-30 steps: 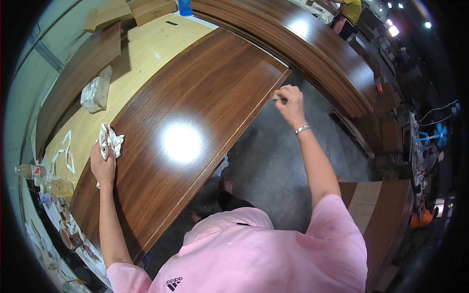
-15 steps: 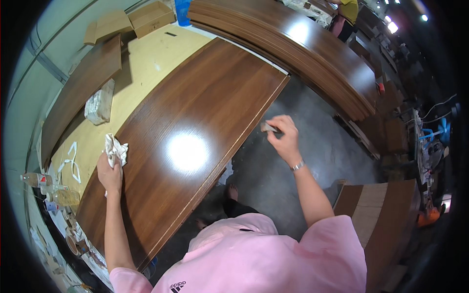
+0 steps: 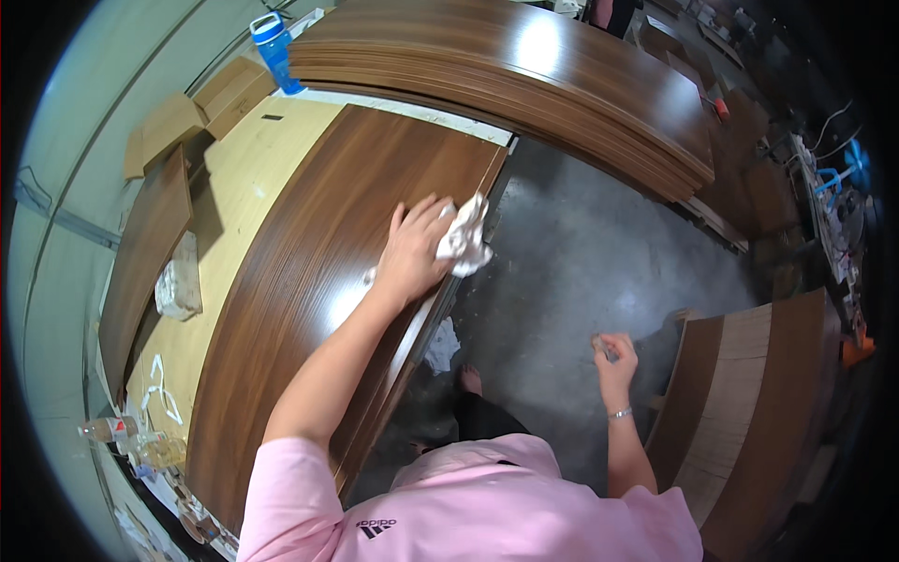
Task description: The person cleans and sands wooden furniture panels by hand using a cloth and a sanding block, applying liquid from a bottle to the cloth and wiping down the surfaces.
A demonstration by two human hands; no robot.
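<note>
My left hand [image 3: 417,251] presses a crumpled white cloth [image 3: 465,239] against the right edge of a long brown wood-grain board [image 3: 309,234]. Part of the cloth hangs past that edge, over the floor. The board lies flat on a pale yellow worktop. Out to the right, above the floor and apart from the board, my right hand [image 3: 615,367] is closed in a pinch. Between its thumb and fingers is a small brownish-grey piece [image 3: 598,345], too small to make out clearly.
A stack of similar brown boards [image 3: 506,80] lies along the far side. On the left are a leaning board [image 3: 150,258], a wrapped white bundle [image 3: 178,281], cardboard boxes [image 3: 229,98] and bottles [image 3: 112,429]. A blue bottle [image 3: 273,51] stands behind. More panels [image 3: 740,403] sit at right.
My left hand has carried the cloth from the board's left edge across to its right edge. The right hand has drawn back lower and farther from the board, still pinching the small piece.
</note>
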